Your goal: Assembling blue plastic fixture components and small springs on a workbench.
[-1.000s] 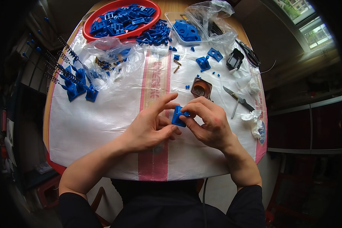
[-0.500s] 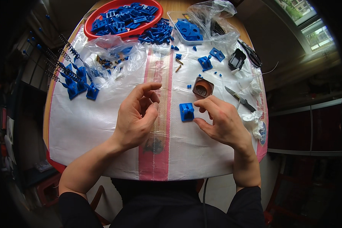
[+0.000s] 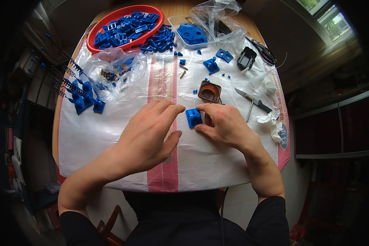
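Observation:
A square blue plastic base with a raised bracket point(image 3: 194, 118) lies on the white woven sheet, just right of the pink stripe. At its right side, my right hand point(image 3: 223, 125) has thumb and index finger closed about the edge. My left hand point(image 3: 149, 133) hovers left of the base, fingers stretched out and thumb apart, holding nothing. Just beyond the right hand stands a brown square container point(image 3: 209, 91) with small metal springs inside. Two brass-coloured pins point(image 3: 183, 71) and small blue pieces point(image 3: 195, 92) lie farther off.
A red basin point(image 3: 126, 28) of blue parts stands at the far left, near a clear tub point(image 3: 192, 35) of flat blue plates. Assembled pieces with springs point(image 3: 83, 97) are at left, beside a plastic bag point(image 3: 117, 71). A knife point(image 3: 254, 100), scissors point(image 3: 262, 51) and black box point(image 3: 246, 58) lie right.
My right hand has closed in on the blue base. My left hand has stretched its fingers and turned its back upward. The whole view has shifted slightly.

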{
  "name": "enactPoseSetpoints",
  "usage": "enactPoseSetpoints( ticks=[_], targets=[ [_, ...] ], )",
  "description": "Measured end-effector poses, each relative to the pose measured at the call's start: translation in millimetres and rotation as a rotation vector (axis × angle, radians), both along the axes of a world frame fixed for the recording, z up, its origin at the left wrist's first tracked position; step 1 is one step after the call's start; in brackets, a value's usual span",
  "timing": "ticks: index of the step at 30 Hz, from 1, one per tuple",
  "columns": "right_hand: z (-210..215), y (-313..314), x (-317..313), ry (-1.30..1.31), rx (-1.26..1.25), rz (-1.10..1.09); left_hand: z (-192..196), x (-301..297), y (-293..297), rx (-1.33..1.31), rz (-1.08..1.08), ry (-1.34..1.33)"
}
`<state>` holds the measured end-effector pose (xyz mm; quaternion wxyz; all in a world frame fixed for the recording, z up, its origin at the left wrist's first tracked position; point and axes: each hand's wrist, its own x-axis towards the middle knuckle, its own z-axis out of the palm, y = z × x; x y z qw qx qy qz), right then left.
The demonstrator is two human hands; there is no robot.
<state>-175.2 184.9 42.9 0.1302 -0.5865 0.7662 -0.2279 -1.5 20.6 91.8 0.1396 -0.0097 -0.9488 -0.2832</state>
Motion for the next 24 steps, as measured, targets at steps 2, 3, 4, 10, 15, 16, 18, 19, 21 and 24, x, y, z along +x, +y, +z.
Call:
enactPoseSetpoints(
  ticks=[2,3,4,10,15,16,18,19,21,24],
  targets=[
    [-3.7,-1.1,-1.2,-0.011,-0.016,0.009,-23.0,-18.0,-4.8,0.028,-0.025,0.011],
    [-4.2,-1.8,-1.3,-0.028,-0.011,0.018,-32.2,-25.2,-5.2,0.059,-0.038,-0.001],
    [-5.1,-2.8,-1.2,-0.044,-0.006,0.026,-40.3,-30.6,-5.8,0.089,-0.051,-0.014],
    [-13.4,-3.6,-1.3,-0.081,-0.055,0.023,-72.3,-43.4,-8.1,0.113,-0.088,0.114],
    [-14.4,-3.8,-2.2,-0.096,-0.033,0.024,-80.1,-43.5,-7.4,0.15,-0.108,0.191],
    [-14.7,-3.9,-2.5,-0.104,-0.049,0.02,-79.7,-44.0,-7.2,0.162,-0.109,0.199],
    [-15.0,-4.0,-2.5,-0.12,-0.08,0.017,-78.3,-44.8,-7.3,0.187,-0.111,0.194],
    [-15.2,-4.2,-2.0,-0.117,-0.082,0.016,-78.0,-45.1,-7.4,0.2,-0.113,0.191],
    [-14.9,-4.0,-1.1,-0.106,-0.086,0.008,-78.8,-45.3,-6.3,0.207,-0.105,0.202],
    [-12.7,-5.4,0.5,-0.122,-0.065,-0.007,-82.0,-45.9,-9.3,0.224,-0.118,0.215]
  ],
)
